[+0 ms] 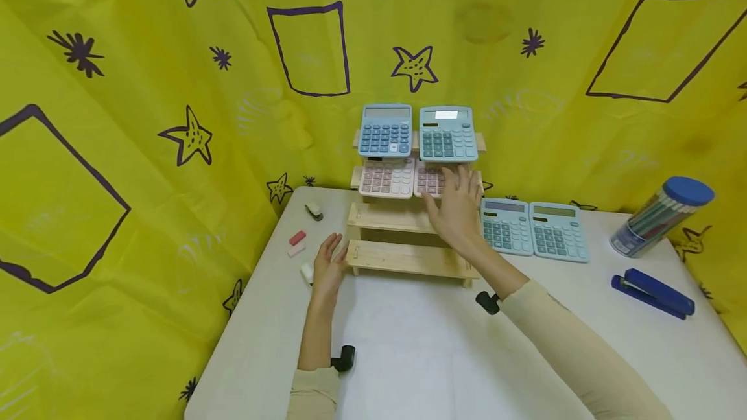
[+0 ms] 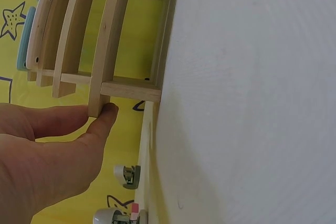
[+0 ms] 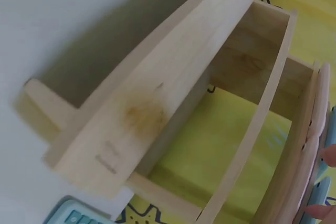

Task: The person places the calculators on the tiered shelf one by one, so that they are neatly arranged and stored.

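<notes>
A tiered wooden shelf (image 1: 408, 256) stands on the table, its steps rising toward the back. My left hand (image 2: 58, 150) pinches the left end of its lowest board between thumb and finger. On the top tier sit a blue calculator (image 1: 386, 131) and a teal calculator (image 1: 447, 135). Below them lie two pink calculators, the left one (image 1: 387, 179) in plain sight and the right one (image 1: 430, 180) partly covered by my right hand (image 1: 458, 209). Its fingers are spread over that calculator, fingertips near the teal calculator's lower edge. In the right wrist view, only fingertips (image 3: 320, 212) show at the edge.
Two teal calculators, one (image 1: 506, 227) beside the other (image 1: 558, 232), lie right of the shelf. Farther right are a pencil tub (image 1: 659, 218) with a blue lid and a blue stapler (image 1: 653, 293). Left of the shelf lie a small stapler (image 1: 314, 211) and a red eraser (image 1: 297, 237).
</notes>
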A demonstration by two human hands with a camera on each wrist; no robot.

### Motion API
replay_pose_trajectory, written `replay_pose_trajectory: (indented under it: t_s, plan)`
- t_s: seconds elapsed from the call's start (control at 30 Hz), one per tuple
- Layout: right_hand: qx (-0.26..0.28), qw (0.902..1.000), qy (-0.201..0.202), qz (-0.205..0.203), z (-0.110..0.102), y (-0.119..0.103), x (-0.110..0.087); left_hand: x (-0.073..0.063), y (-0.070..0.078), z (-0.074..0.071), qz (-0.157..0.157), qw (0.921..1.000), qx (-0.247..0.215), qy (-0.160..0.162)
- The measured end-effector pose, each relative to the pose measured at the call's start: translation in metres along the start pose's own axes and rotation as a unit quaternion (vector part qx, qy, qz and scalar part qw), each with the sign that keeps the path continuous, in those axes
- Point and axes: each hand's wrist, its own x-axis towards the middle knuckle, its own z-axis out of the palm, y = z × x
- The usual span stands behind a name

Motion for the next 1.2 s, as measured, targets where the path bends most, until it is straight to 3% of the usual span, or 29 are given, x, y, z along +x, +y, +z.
replay_pose_trajectory:
  t_s: [0.17,0.37,0.47,0.63,0.87,1.03,1.2]
  plan:
    - [0.033,0.9986,0.019,-0.038,-0.018,0.018,-0.024,0.001,0.0,-0.002,0.0,1.0,0.001,-0.001]
    - [0.021,0.9969,0.035,-0.068,-0.046,0.064,-0.06,0.001,0.0,-0.001,-0.001,1.0,0.003,-0.003]
    - [-0.002,0.9986,0.025,-0.047,-0.057,0.091,-0.073,0.002,0.001,-0.001,-0.001,1.0,-0.002,-0.005]
    - [-0.04,0.9987,-0.03,0.011,-0.071,0.14,-0.087,0.0,0.002,0.0,-0.009,0.9999,-0.003,-0.005]
    - [-0.088,0.9899,-0.089,0.067,-0.078,0.201,-0.086,0.0,0.002,-0.002,-0.008,0.9999,-0.002,-0.009]
    - [-0.086,0.9845,-0.113,0.104,-0.079,0.23,-0.082,0.0,0.001,-0.003,-0.009,0.9999,-0.003,-0.008]
    - [-0.082,0.9812,-0.117,0.13,-0.08,0.243,-0.078,0.0,0.0,-0.001,-0.007,0.9999,-0.004,-0.006]
